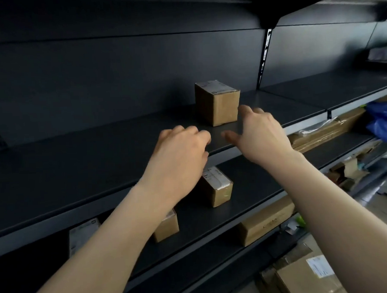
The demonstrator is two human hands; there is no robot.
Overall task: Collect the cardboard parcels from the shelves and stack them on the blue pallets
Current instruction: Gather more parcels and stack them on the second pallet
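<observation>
A small brown cardboard parcel (217,102) with a white label on top stands upright on the upper dark shelf (99,155). My right hand (259,131) is open, its fingertips beside the parcel's lower right corner. My left hand (181,153) hovers over the shelf's front edge, just short of the parcel, fingers loosely curled and holding nothing. On the shelf below stand two more small parcels: one (217,187) under my left hand, another (167,226) partly hidden by my left forearm. No blue pallet is in view.
A flat white-labelled package (83,235) leans at the lower shelf's left. A long cardboard box (266,221) lies on a lower shelf. Flat cartons (322,133) and a blue plastic bag (384,120) sit at the right. More boxes (307,277) stand on the floor.
</observation>
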